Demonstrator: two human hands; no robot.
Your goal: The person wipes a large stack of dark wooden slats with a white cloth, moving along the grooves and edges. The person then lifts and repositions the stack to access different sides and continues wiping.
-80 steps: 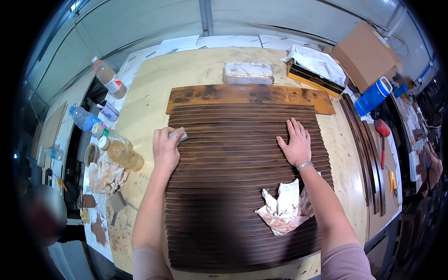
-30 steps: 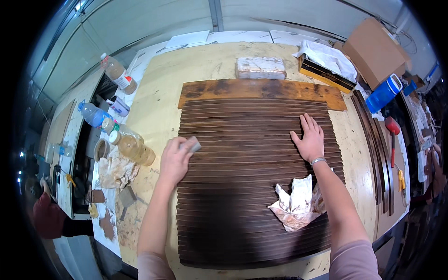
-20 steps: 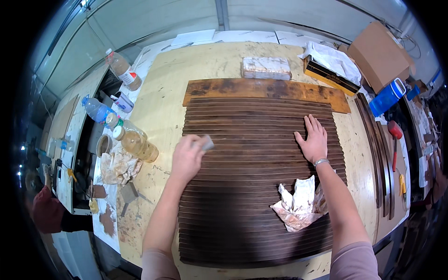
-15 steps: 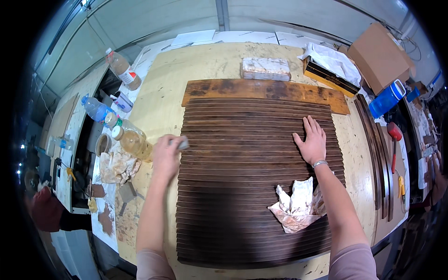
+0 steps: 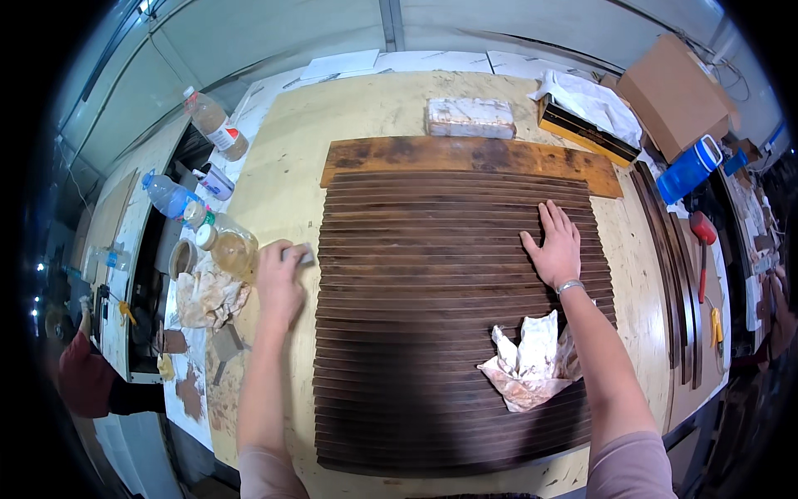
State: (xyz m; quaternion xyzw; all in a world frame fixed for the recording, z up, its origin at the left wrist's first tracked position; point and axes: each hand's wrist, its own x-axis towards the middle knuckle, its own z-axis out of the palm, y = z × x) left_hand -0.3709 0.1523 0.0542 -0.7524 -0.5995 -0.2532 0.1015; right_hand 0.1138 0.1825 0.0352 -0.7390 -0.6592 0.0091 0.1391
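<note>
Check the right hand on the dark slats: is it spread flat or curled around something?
Spread flat. The right hand lies palm down on the dark wooden slats, fingers extended and apart, with nothing held in it.

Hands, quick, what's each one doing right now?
Left hand: closed on a small pale pad.
Right hand: open, flat on the dark wooden slats.

Blue jug [image 5: 687,170] at right, cardboard box [image 5: 675,94] behind it, plastic bottles [image 5: 218,125] at left, red-handled tool [image 5: 703,237]
</note>
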